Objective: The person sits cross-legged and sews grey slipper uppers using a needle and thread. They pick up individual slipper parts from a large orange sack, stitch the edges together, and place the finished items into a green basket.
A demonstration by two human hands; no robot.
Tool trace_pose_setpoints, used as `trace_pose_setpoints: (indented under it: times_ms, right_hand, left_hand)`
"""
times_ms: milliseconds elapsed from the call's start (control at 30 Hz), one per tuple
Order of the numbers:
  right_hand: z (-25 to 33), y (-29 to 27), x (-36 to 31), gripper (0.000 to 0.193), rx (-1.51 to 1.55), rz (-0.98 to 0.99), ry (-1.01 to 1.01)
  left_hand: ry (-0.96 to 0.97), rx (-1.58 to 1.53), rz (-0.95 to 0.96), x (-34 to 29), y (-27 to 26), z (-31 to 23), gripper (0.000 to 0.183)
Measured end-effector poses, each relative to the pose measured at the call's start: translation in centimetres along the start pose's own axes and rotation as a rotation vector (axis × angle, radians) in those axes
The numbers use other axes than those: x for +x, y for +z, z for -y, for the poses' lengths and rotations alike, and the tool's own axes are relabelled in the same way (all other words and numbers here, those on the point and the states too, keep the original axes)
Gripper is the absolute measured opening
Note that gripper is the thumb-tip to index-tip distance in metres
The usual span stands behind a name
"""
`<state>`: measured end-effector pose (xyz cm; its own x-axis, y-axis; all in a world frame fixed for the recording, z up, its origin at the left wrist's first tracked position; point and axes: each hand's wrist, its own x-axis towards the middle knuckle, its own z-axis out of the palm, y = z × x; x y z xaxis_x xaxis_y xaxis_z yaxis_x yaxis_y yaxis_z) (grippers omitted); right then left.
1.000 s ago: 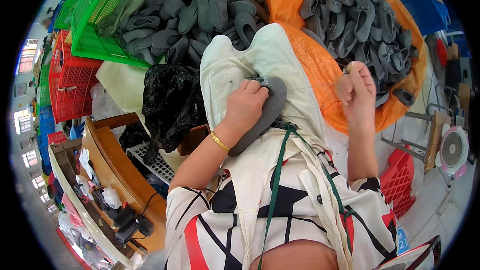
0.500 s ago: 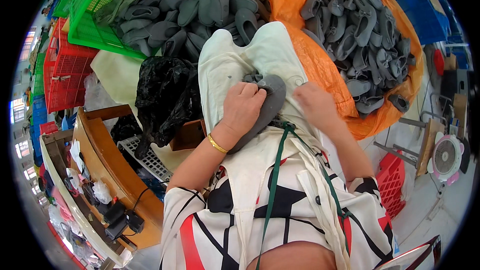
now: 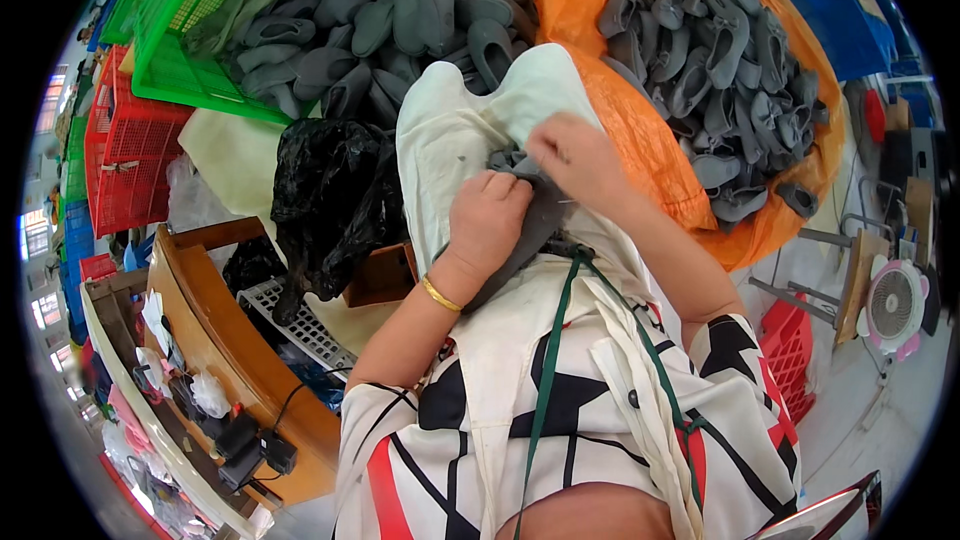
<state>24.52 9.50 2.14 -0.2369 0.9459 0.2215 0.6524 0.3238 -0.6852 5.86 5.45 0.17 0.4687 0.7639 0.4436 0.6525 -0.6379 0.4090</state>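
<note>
While the orange sack [image 3: 640, 130] of grey shoe uppers and the green crate [image 3: 180, 50] beside it are lying as they were a second ago, the change is happening at the pale cloth-covered form [image 3: 450, 140] standing between them in front of the person. The right hand [image 3: 580, 165] — raised and apart from the work one second ago, its fingers curled on nothing that can be made out — is now resting on the grey shoe piece [image 3: 535, 225], and both hands are meeting over that piece.

The grey shoe piece is lying on the lap-side end of the pale form, just above the apron's green strap [image 3: 550, 360]. The left hand [image 3: 488, 225], with a gold bangle [image 3: 440, 294] at the wrist, is pressing down on the piece with its fingers curled together over the near edge. The right fingers are pinched together on the upper end of the piece, where the grey material is bunching against the cloth.

Judged from this, the work is passing from one-handed holding to two-handed fitting — the left hand is acting as the anchor, the right as the positioning hand. The black plastic bag [image 3: 330, 190] to the left of the form and the wooden desk [image 3: 220, 320] below it are untouched by either hand.
</note>
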Motion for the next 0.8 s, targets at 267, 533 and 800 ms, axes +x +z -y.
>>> trace_pose_setpoints:
  times_ms: [267,533,800]
  right_hand:
    - [3.9,-2.3,-5.3,0.037,-0.352,0.633,0.127]
    - [2.7,-2.5,-8.2,0.025,-0.287,0.819,0.159]
    - [4.1,-3.7,-5.0,0.023,-0.144,0.404,0.033]
  left_hand:
    - [-0.497,-0.459,0.078,-0.2,0.8,2.2,0.012]
    - [-0.821,-0.933,0.107,-0.5,2.3,4.0,0.016]
    - [-0.932,-1.16,0.118,-0.8,2.0,3.6,0.013]
